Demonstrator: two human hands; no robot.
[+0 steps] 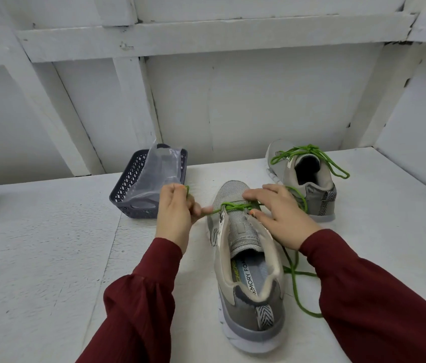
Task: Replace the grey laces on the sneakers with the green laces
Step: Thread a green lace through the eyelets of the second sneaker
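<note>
Head view: white painted tabletop (44,258), white board wall behind. Near sneaker (248,260), grey mesh with a white sole, stands upright at centre with its heel toward the camera and toe pointing away. Green lace (232,204) crosses its lowest eyelets near the toe; upper eyelets unlaced, tongue bare. Left hand (177,213) sits just left of the shoe, fingers curled tight round one end of the lace, which runs taut from the fist to the eyelets. Right hand (281,213) lies over the right side of the shoe, fingers spread and fairly straight, index fingertip and thumb down at the lace crossing; cannot tell whether they pinch the lace or only press on it. Other end of the lace loops out behind this hand, passes under the wrist and trails loose on the tabletop to the right of the heel. Far sneaker (311,184) stands behind and to the right, well apart from the hands, fully laced with a second green lace (308,150) tied at the top. Dark plastic basket (125,189) sits to the left rear, holding a clear plastic bag (158,169). Both arms in maroon sleeves (138,297).
</note>
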